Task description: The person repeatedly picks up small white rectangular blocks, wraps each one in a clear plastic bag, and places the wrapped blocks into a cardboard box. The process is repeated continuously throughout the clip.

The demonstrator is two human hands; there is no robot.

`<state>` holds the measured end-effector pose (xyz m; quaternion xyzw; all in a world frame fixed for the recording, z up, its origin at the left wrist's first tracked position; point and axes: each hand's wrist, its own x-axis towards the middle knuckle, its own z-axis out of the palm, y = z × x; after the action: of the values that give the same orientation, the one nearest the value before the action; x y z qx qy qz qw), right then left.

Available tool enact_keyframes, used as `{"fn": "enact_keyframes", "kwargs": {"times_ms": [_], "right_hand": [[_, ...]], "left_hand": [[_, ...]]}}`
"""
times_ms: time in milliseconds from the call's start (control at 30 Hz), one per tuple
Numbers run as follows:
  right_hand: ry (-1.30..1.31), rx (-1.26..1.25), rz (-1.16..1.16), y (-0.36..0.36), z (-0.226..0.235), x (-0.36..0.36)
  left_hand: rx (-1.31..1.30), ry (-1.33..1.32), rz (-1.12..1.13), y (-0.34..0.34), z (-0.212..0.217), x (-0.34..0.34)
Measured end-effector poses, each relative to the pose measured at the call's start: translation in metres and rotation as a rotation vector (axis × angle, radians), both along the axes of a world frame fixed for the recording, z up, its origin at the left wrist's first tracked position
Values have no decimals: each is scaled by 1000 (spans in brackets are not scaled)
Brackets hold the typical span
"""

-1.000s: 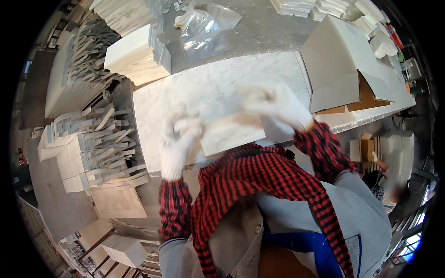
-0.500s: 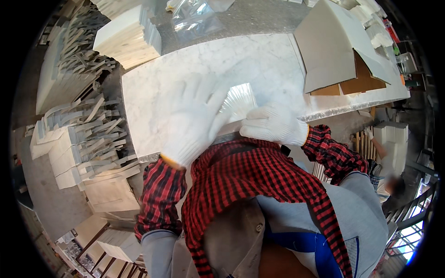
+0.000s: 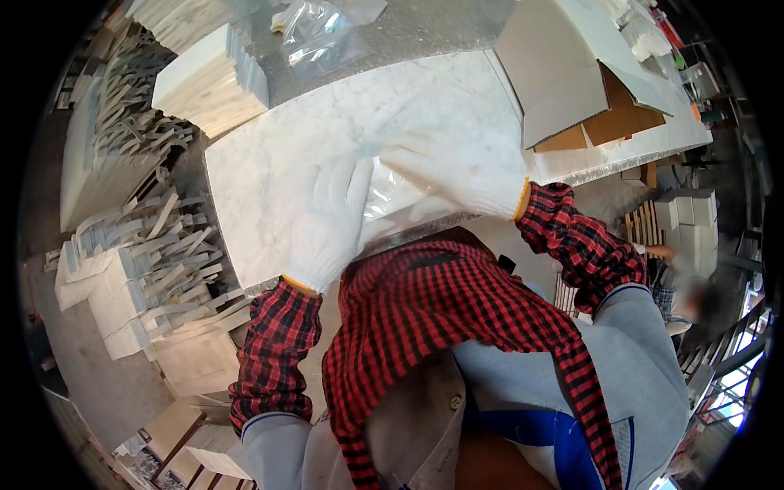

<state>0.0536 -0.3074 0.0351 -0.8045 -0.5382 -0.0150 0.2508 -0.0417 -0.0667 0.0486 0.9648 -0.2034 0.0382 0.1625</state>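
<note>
A small sheet of clear, shiny plastic film [image 3: 387, 193], perhaps a bag, lies wrinkled on the pale marbled slab. My left hand [image 3: 331, 219], in a white knitted glove, rests along the film's left edge with its fingers stretched forward. From the right, my right hand [image 3: 467, 173], gloved the same way, reaches over the film. Its fingers are extended and apart, and their tips are smeared by motion. Part of the film is hidden under the right hand. Neither hand is closed around anything.
An open cardboard box [image 3: 563, 77] stands on the slab's right end. A stack of white tiles [image 3: 211, 86] and clear plastic bags [image 3: 318, 41] lie beyond the slab. Bundled pale strips [image 3: 175, 245] are at left. Another person [image 3: 682, 302] is at far right.
My right hand has moved up and left over the film, its curled fingers now stretched out. My left hand remains beside the film, its fingers closer together.
</note>
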Motion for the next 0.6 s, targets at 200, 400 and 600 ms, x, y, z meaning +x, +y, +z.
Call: {"fn": "enact_keyframes", "kwargs": {"times_ms": [200,400,600], "right_hand": [[35,-105,21,8,20,7],[46,-127,152,6,17,30],[-204,-152,64,15,4,19]], "left_hand": [[-51,29,-105,9,4,8],[32,100,-109,7,20,15],[159,48,-148,15,15,23]]}}
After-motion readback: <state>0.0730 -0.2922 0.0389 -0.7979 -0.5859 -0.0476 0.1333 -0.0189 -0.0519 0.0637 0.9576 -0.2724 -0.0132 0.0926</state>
